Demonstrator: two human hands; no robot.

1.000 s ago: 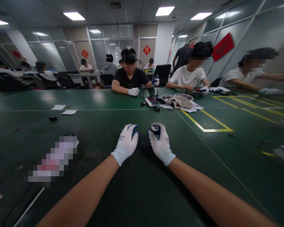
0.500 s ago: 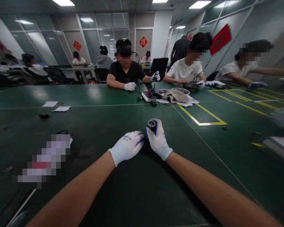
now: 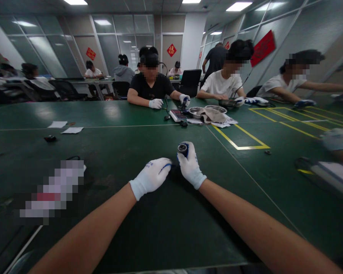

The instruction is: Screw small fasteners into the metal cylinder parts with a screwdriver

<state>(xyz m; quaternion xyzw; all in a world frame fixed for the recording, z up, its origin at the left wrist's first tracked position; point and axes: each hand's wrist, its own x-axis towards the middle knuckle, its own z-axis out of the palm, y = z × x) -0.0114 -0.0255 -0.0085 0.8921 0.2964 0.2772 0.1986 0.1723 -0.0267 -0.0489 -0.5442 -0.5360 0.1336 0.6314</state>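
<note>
My right hand (image 3: pixel 193 167), in a white glove with blue on the finger side, is wrapped round a black cylinder with a round, silver-ringed end (image 3: pixel 182 148) facing up. Just left of it, my left hand (image 3: pixel 151 178), gloved alike, has its fingers bent together and pointing down towards the green table (image 3: pixel 148 236). Something dark shows at the left fingertips, too dim to name. A narrow gap lies between the two hands.
A blurred-out pale object (image 3: pixel 55 186) lies to the left, with a small black item (image 3: pixel 50 139) and paper slips (image 3: pixel 72 130) beyond. Metal bowls (image 3: pixel 196 112) and a cloth (image 3: pixel 214 115) sit ahead. Co-workers sit across; another gloved hand (image 3: pixel 338 139) is at the right.
My left hand has turned a little and its fingertips have drawn slightly away from my right hand. Across the table, a co-worker's raised gloved hand has come down onto a dark item.
</note>
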